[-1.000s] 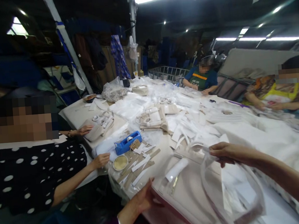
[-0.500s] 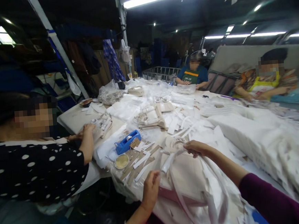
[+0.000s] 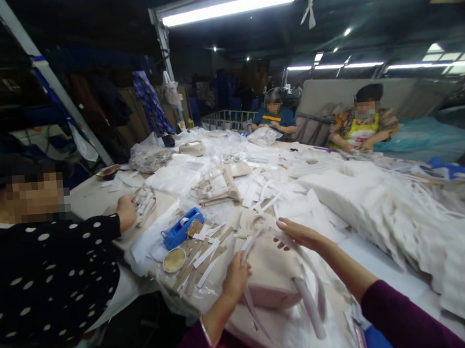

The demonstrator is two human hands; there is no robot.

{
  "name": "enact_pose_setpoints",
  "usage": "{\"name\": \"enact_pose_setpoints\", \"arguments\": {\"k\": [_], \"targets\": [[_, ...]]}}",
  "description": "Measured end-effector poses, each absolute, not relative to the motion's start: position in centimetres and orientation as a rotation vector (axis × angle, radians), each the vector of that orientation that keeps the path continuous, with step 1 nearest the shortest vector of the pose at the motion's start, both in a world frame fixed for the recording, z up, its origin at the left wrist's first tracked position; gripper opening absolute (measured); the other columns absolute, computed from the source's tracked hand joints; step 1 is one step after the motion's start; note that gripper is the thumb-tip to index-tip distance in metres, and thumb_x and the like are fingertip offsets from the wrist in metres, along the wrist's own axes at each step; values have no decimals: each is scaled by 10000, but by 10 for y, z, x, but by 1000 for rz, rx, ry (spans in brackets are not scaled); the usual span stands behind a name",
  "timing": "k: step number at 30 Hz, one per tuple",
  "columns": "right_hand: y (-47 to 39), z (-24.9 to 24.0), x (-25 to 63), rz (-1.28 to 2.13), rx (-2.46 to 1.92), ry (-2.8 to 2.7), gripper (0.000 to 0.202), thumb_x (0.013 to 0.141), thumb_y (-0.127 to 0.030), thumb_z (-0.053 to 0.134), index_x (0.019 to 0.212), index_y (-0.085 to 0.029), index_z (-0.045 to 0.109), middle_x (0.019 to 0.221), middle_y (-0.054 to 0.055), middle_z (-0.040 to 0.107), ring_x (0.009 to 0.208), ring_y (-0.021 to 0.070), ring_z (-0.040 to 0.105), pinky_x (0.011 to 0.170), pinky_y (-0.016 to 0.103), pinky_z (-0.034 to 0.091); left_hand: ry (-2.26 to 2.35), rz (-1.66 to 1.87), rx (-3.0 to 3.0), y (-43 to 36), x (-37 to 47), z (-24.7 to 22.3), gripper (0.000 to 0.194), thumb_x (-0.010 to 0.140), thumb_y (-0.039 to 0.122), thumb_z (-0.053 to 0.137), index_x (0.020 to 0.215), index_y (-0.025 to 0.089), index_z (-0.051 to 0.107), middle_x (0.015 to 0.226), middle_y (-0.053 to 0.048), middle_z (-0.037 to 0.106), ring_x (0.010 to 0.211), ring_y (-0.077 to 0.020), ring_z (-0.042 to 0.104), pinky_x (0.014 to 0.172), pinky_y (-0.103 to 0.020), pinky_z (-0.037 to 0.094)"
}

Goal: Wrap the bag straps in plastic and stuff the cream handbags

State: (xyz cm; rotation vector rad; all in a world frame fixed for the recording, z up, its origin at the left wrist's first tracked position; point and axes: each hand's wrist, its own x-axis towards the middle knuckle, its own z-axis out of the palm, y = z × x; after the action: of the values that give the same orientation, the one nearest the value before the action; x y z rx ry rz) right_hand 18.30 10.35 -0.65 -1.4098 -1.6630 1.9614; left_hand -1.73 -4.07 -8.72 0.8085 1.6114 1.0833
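A pale beige handbag lies on the table in front of me, with a pinkish lower side facing me. Its long pale strap loops over the bag and hangs down at the near right. My left hand is closed on the strap's left run, beside the bag. Over the bag's far right part is my right hand, its fingers apart and close to the strap. Whether those fingers touch the strap is hard to see.
Left of the bag lie a blue tape dispenser, a round tin and paper strips. More bags sit farther back. White padding is heaped at right. A co-worker in polka dots sits at left; two others work across the table.
The view has swung right. My left hand has gone from empty beside the bag to gripping the strap. My right hand's fingers have spread. The left co-worker's arm has stretched out.
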Motion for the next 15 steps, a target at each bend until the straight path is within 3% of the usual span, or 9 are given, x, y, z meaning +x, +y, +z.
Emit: {"name": "enact_pose_setpoints", "arguments": {"k": [2, 5, 8, 10, 13, 15], "targets": [[87, -17, 207, 1989, -1427, -1620, 681, 829, -658, 453, 1289, -166, 350, 909, 122, 686, 706, 189, 675, 619, 303, 505, 1488, 1123, 715, -40, -25, -84, 351, 754, 281, 538, 1084, 163, 520, 788, -18, 602, 574, -110, 537, 552, -221, 387], [63, -39, 242, 1964, -1374, -1706, 624, 728, -633, 602, 1109, -150, 498, 884, 107, 692, 724, 186, 668, 649, 294, 497, 1372, 1140, 691, -42, -33, -75, 282, 716, 278, 559, 963, 142, 553, 836, -51, 648, 532, -86, 511, 493, -201, 352], [49, -50, 261, 1911, -1280, -1808, 508, 681, -581, 647, 921, -142, 558, 713, 48, 662, 543, 133, 600, 525, 249, 451, 1268, 1160, 618, -39, -35, -63, 215, 680, 239, 598, 866, 133, 573, 801, -64, 661, 492, -63, 446, 450, -188, 288], [46, -42, 258, 1843, -1302, -1775, 541, 700, -551, 612, 1051, -148, 529, 636, 4, 628, 395, 90, 485, 407, 225, 369, 1186, 1171, 559, -32, -32, -54, 220, 666, 210, 628, 866, 130, 583, 785, -73, 661, 494, -62, 435, 440, -187, 262], [47, -12, 231, 1736, -1323, -1666, 727, 699, -414, 605, 1335, -218, 313, 658, -41, 615, 312, 60, 373, 325, 197, 261, 1083, 1156, 487, -17, -25, -37, 267, 661, 167, 645, 915, 106, 593, 805, -98, 660, 506, -62, 440, 448, -184, 280], [48, 12, 205, 1768, -1336, -1595, 702, 682, -337, 603, 1327, -252, 339, 689, -45, 599, 330, 50, 381, 320, 183, 258, 1008, 1117, 427, -6, -20, -26, 297, 667, 142, 630, 955, 78, 593, 830, -116, 653, 513, -58, 443, 454, -179, 297]]}}
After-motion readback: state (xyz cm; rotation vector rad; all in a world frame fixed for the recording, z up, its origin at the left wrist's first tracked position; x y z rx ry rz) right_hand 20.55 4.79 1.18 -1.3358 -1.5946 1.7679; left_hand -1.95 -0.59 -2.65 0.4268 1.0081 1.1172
